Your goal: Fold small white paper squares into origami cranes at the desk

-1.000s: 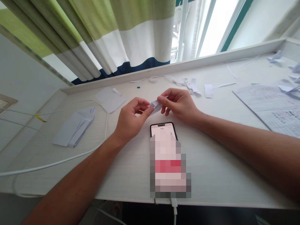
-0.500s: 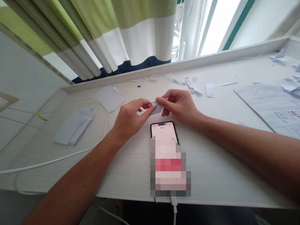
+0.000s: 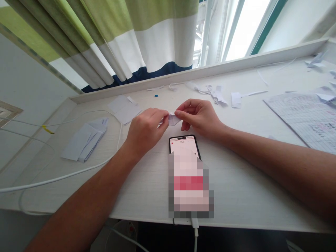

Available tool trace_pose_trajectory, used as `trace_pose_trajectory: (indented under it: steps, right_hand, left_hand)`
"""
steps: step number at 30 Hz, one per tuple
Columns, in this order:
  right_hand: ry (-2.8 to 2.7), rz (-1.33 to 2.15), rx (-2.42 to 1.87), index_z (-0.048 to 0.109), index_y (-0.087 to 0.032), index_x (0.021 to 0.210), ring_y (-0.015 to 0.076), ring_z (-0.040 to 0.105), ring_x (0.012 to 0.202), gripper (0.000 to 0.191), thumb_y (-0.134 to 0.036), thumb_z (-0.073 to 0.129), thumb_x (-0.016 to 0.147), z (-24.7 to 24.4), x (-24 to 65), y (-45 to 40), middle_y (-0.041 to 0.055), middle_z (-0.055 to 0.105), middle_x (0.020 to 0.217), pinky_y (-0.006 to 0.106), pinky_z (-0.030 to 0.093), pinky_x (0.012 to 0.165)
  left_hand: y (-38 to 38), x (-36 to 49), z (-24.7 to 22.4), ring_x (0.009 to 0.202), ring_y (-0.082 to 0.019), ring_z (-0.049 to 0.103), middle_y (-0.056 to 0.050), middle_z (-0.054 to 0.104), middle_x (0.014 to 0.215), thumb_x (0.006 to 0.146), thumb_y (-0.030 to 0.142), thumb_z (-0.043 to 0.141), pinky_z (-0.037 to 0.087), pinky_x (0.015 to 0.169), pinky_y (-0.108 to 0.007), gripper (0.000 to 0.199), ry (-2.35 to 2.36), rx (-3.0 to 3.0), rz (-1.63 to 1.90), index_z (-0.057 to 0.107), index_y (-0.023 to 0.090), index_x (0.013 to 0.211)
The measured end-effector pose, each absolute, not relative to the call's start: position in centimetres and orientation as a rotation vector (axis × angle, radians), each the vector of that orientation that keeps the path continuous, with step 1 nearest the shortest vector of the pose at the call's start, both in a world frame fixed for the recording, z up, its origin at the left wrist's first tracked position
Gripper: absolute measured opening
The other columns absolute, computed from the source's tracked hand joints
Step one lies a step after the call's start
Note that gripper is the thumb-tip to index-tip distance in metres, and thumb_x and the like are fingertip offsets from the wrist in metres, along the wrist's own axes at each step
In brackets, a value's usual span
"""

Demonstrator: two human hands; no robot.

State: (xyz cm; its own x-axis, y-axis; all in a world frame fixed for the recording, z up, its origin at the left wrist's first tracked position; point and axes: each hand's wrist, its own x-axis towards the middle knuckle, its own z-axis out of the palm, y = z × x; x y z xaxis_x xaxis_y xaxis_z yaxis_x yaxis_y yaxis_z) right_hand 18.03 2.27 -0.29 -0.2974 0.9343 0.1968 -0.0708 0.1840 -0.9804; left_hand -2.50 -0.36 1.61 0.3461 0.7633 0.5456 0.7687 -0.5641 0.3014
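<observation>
A small white piece of paper [image 3: 173, 119] is held between my two hands, above the middle of the white desk. My left hand [image 3: 148, 128] pinches its left side between thumb and fingers. On the right side, my right hand [image 3: 201, 115] grips it with thumb and index finger, the other fingers curled beneath. Just below the hands lies a phone [image 3: 183, 145] with its screen lit and partly pixelated, a white cable plugged into its lower end.
Folded paper [image 3: 85, 140] and flat sheets [image 3: 123, 109] lie at left beside a white cable [image 3: 65, 177]. Paper scraps [image 3: 216, 96] and a tiny blue piece [image 3: 156, 96] lie behind. A written sheet [image 3: 309, 122] is at right. A raised edge [image 3: 147, 83] borders the back.
My left hand has turned, its fingers closing more over the paper's left side. Less of the paper shows, and its visible shape has changed. My right hand has barely moved.
</observation>
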Motion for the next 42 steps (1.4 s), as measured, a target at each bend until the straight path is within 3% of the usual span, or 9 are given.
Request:
trace_pose_trajectory:
  steps: [3,8,12,18,21,24,30,39,42]
  right_hand:
    - [-1.488,1.319,-0.833,0.068,-0.018,0.087,0.0149,0.067,0.055,0.037,-0.048,0.088,0.082,-0.5,18.0,2.4,0.0020,0.070,0.070,0.029,0.053,0.047]
    - [-1.519,1.326,-0.795,0.068,-0.017,0.090,0.0136,0.067,0.058,0.038,-0.049,0.088,0.083,-0.6,18.0,2.5,0.0016,0.070,0.075,0.026,0.053,0.046]
    - [-1.602,1.293,-0.785,0.069,-0.017,0.095,0.0128,0.068,0.062,0.031,-0.041,0.086,0.086,-0.6,17.9,2.2,0.0025,0.071,0.084,0.025,0.055,0.049]
    - [-1.637,1.132,-0.847,0.066,-0.018,0.103,0.0145,0.069,0.067,0.019,-0.029,0.077,0.091,-0.8,17.7,2.0,0.0023,0.070,0.088,0.027,0.055,0.053]
    - [-1.695,0.930,-0.919,0.068,-0.018,0.096,0.0167,0.070,0.072,0.010,-0.027,0.072,0.095,-0.9,17.7,1.8,0.0044,0.073,0.087,0.030,0.054,0.062]
    - [-1.788,0.707,-0.980,0.070,-0.018,0.090,0.0181,0.070,0.076,0.010,-0.025,0.069,0.097,-1.0,17.7,1.6,0.0046,0.076,0.086,0.033,0.052,0.071]
    - [-1.910,0.490,-1.060,0.070,-0.019,0.094,0.0172,0.066,0.070,0.010,-0.025,0.064,0.099,-1.3,17.9,1.6,0.0033,0.076,0.083,0.032,0.046,0.071]
    - [-1.764,0.835,-0.921,0.066,-0.019,0.096,0.0161,0.070,0.073,0.005,-0.024,0.066,0.097,-1.2,17.9,2.1,0.0032,0.074,0.084,0.032,0.055,0.071]
    - [-1.698,1.026,-0.865,0.065,-0.019,0.103,0.0165,0.073,0.072,0.015,-0.030,0.071,0.095,-0.7,18.1,2.0,0.0040,0.075,0.087,0.031,0.059,0.067]
  left_hand:
    - [-0.4,-2.3,1.2,0.082,-0.021,0.072,-0.006,0.080,0.094,0.093,0.029,0.070,0.054,0.073,-0.031,0.012,-1.614,-2.631,-1.244,0.078,0.021,0.097]
    - [-0.1,-1.8,0.2,0.087,-0.021,0.074,-0.009,0.081,0.100,0.093,0.036,0.072,0.058,0.072,-0.030,0.025,-2.011,-2.640,-1.676,0.078,0.018,0.109]
    - [-0.1,-1.3,0.3,0.089,-0.020,0.075,-0.009,0.081,0.101,0.089,0.029,0.074,0.058,0.069,-0.027,0.020,-2.095,-2.621,-1.924,0.079,0.016,0.104]
    - [-0.4,-0.6,0.3,0.084,-0.017,0.074,-0.007,0.080,0.098,0.084,0.028,0.080,0.057,0.062,-0.024,0.018,-2.065,-2.490,-2.117,0.079,0.018,0.099]
    - [-0.5,-0.3,0.0,0.075,-0.015,0.071,-0.004,0.077,0.087,0.083,0.030,0.083,0.058,0.060,-0.024,0.023,-2.045,-2.463,-2.146,0.077,0.017,0.101]
    - [-0.6,-0.1,0.0,0.070,-0.015,0.070,-0.001,0.072,0.078,0.082,0.029,0.083,0.060,0.060,-0.025,0.023,-2.036,-2.450,-2.130,0.076,0.017,0.101]
    - [-0.4,0.0,0.3,0.070,-0.016,0.073,-0.002,0.075,0.077,0.078,0.024,0.083,0.064,0.061,-0.026,0.019,-2.075,-2.390,-2.233,0.076,0.016,0.093]
    - [-0.1,-0.4,0.0,0.076,-0.016,0.074,-0.003,0.078,0.087,0.077,0.024,0.084,0.065,0.063,-0.026,0.017,-2.005,-2.435,-2.282,0.076,0.018,0.091]
    - [-0.1,-0.4,-0.2,0.073,-0.015,0.074,-0.002,0.078,0.085,0.079,0.023,0.083,0.064,0.061,-0.025,0.013,-1.919,-2.467,-2.290,0.076,0.019,0.089]
